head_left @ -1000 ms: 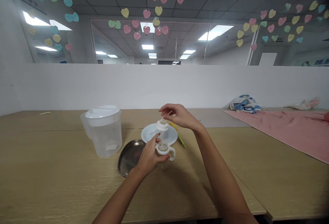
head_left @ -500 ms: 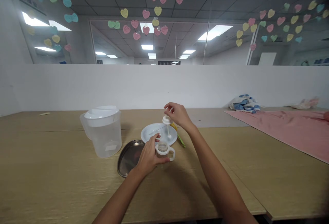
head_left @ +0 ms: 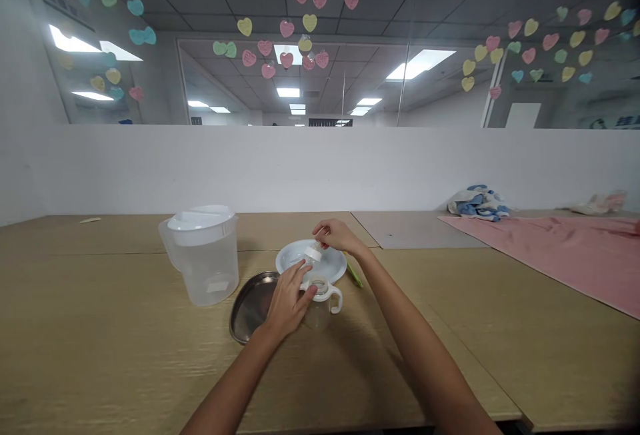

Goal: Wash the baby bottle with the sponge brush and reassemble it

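A clear baby bottle [head_left: 317, 315] with a white handled collar stands upright on the table, its mouth uncovered. My left hand [head_left: 291, 298] is closed about its left side, thumb near the rim. Over the light blue plate [head_left: 337, 274], my right hand [head_left: 336, 234] pinches the white bottle top [head_left: 313, 252], which is tilted. The far side of the left-hand grip is hidden. Some clear item on the plate is too small to make out.
Left of the plate lies a metal tray [head_left: 246, 312], and farther left stands a lidded plastic pitcher [head_left: 210, 268]. A green-handled tool [head_left: 355, 275] pokes out beside the plate. A pink cloth [head_left: 565, 245] and a blue-white cloth [head_left: 477, 203] lie to the right.
My right hand has come down and slightly left with the bottle top, which has turned from upright to tilted. My left thumb has risen from the bottle's side toward its rim.
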Demonstrator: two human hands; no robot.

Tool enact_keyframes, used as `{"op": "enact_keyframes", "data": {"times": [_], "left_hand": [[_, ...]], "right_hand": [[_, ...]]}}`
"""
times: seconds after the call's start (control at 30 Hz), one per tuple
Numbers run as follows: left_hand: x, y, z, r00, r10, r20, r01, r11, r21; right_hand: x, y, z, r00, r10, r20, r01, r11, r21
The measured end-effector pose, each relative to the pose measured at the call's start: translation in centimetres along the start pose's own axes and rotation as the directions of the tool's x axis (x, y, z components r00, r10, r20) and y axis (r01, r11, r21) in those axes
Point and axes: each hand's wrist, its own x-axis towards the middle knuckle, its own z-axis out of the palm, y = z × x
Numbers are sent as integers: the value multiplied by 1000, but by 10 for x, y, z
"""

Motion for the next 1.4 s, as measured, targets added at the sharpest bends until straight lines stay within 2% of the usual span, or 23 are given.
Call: {"op": "enact_keyframes", "data": {"times": [0.2, 0.3, 0.37, 0.43, 0.53, 0.6, 0.7, 0.77, 0.93, 1.07, 1.27, 1.33, 1.4], "left_hand": [[1, 1, 0, 1000, 2, 13, -2, 999, -34], [2, 3, -1, 1000, 3, 11, -2, 999, -53], [2, 3, -1, 1000, -2, 15, 2, 999, -52], [2, 3, -1, 1000, 0, 18, 1, 999, -48], [2, 3, -1, 1000, 2, 19, -2, 999, -44], [2, 3, -1, 1000, 0, 22, 1, 999, -45], [2, 2, -1, 1000, 0, 24, 1, 999, -46], [2, 1, 0, 1000, 4, 22, -3, 999, -46], [2, 1, 0, 1000, -12, 26, 14, 999, -43], [2, 3, -1, 999, -31, 28, 32, 999, -23], [2, 4, -1, 999, -41, -8, 41, 999, 13], [2, 3, -1, 997, -34, -64, 35, 999, 12], [2, 2, -2, 985, -42, -167, 43, 999, 1]], "right_hand": [[2, 3, 0, 998, 64, 12, -65, 995, 70], [2, 5, -5, 986, 97, -135, -98, 995, -2], [1, 7, -11, 957, 108, -267, -126, 991, -48], [1, 8, -16, 935, 136, -326, -145, 989, -4], [0, 6, -18, 947, 180, -268, -126, 970, 208], [0, 2, -15, 971, 166, -175, -102, 940, 324], [-3, -5, -6, 994, 111, 24, -112, 923, 367], [-4, -8, 0, 990, 105, 96, -132, 933, 335], [-2, -6, 13, 985, 159, 63, -164, 982, 92], [3, 1, 18, 980, 197, 29, -193, 976, -99], [4, 3, 18, 984, 175, -38, -179, 971, -160], [3, 0, 17, 987, 153, -53, -160, 974, -160], [1, -5, 15, 992, 116, -42, -120, 986, -114]]}}
